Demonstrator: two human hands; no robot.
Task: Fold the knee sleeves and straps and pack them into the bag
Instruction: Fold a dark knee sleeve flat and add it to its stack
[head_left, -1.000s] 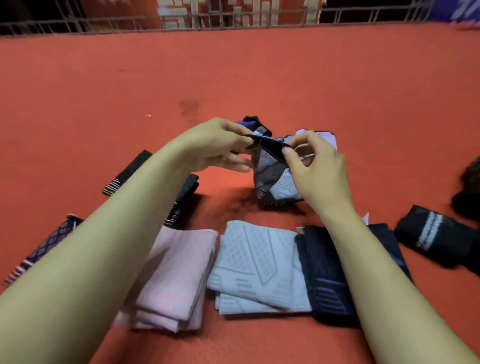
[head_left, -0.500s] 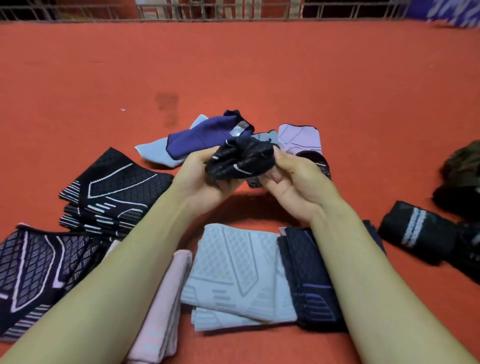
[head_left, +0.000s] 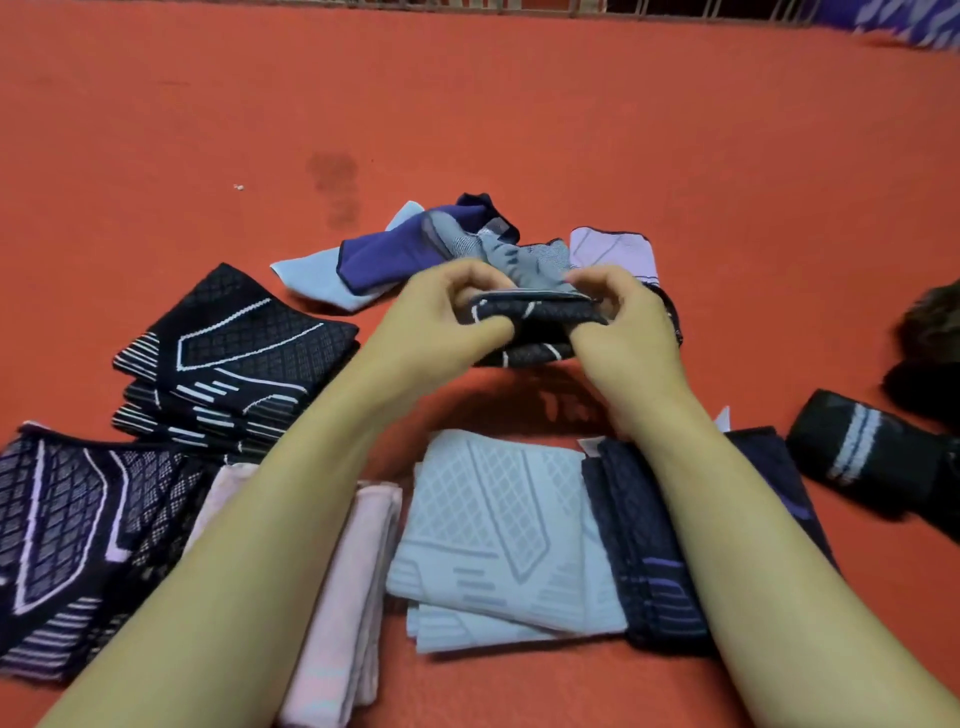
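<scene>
Folding a black knee sleeve in mid-air above the red floor, both hands pinch its ends: left hand, right hand. Next, I'd guess, it joins the folded stacks nearby.

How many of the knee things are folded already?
Several folded stacks lie near you: black ones, pink, pale blue, navy. Both hands, left hand and right hand, grip a dark sleeve. A loose pile waits. No bag clearly shows.
</scene>
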